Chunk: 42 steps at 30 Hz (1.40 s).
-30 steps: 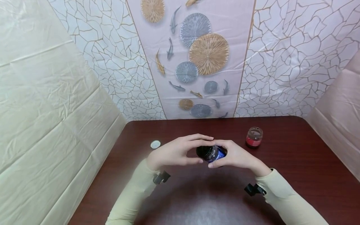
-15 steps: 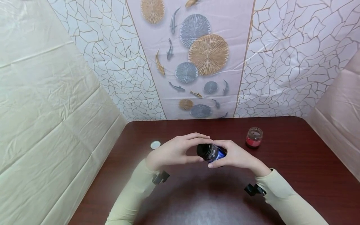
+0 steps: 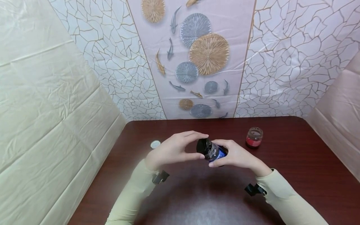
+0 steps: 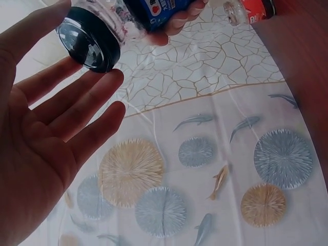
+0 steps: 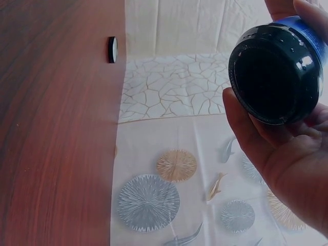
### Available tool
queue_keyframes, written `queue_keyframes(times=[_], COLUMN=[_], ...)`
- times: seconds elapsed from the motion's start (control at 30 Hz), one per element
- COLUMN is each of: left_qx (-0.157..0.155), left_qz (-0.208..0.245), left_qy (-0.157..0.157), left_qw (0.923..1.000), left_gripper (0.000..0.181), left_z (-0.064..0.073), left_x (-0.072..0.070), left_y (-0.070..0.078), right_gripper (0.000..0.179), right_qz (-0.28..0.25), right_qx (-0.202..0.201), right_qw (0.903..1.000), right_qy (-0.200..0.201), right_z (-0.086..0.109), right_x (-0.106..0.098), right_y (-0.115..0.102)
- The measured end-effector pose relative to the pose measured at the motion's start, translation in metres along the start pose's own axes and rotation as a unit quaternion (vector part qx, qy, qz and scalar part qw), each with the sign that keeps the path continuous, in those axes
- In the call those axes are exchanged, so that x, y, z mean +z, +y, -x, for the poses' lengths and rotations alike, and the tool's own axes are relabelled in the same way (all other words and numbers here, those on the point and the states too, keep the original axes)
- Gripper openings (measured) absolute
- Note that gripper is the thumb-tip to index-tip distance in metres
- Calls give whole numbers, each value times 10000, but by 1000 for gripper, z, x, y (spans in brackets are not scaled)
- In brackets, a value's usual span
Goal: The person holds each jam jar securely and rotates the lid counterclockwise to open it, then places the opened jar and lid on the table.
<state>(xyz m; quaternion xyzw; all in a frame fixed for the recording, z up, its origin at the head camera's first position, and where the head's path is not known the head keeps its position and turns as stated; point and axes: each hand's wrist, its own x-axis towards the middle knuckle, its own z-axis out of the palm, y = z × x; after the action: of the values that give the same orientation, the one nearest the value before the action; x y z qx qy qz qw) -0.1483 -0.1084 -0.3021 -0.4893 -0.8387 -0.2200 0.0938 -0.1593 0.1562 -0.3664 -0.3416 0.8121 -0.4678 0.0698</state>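
A glass jar (image 3: 212, 152) with a blue label and a black screw lid (image 3: 201, 146) is held tilted over the table, its lid end toward the left. My right hand (image 3: 235, 154) grips the jar around its label, and the jar's dark base (image 5: 266, 77) shows in the right wrist view. My left hand (image 3: 175, 148) holds the lid's edge between thumb and fingertips. In the left wrist view the thumb lies on one side of the black lid (image 4: 88, 40), with fingertips at the opposite edge and the palm apart from it. Pale bits show inside the clear glass.
An uncovered glass jar (image 3: 254, 138) with a red label stands at the back right of the dark red table (image 3: 208, 200). A round white disc with a dark edge (image 3: 155, 144) lies behind the left wrist. Patterned cloth (image 3: 208, 90) hangs behind the table.
The left fingers have drawn back to the left, away from the right hand, baring more of the black lid. The lid end has tipped slightly upward. The right hand stays nearly in place.
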Motion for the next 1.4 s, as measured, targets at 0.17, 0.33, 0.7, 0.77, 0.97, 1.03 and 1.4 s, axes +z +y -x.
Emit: queue_keyframes(times=[0.17,0.33,0.7,0.77,0.97,1.03,1.4], left_qx=[-23,-32,-284,-410,-753,-877,-1470], left_qz=[132,255,352,407,419,392,512], left_qy=[222,422,895,942,1193,1270,1783], left_qw=[9997,9988,9950,9939,9891,9872,9716], left_gripper=[62,63,62,62,62,62,62], left_z=[2,2,8,9,16,18,37], left_x=[-3,-5,-11,-13,-16,-17,-27], left_y=[-1,-4,-15,-16,-26,-29,-46], right_gripper=[60,57,58,58,58,58,57], right_qz=[-21,-120,95,113,152,152,186], right_qx=[95,104,106,105,25,6,25], right_qw=[10000,9999,9998,9998,9998,9998,9997], right_qy=[-11,-20,103,111,110,119,150], right_z=[1,2,2,2,2,2,3], right_x=[0,-1,-2,-2,-3,-3,-3], right_y=[1,3,4,4,7,7,9])
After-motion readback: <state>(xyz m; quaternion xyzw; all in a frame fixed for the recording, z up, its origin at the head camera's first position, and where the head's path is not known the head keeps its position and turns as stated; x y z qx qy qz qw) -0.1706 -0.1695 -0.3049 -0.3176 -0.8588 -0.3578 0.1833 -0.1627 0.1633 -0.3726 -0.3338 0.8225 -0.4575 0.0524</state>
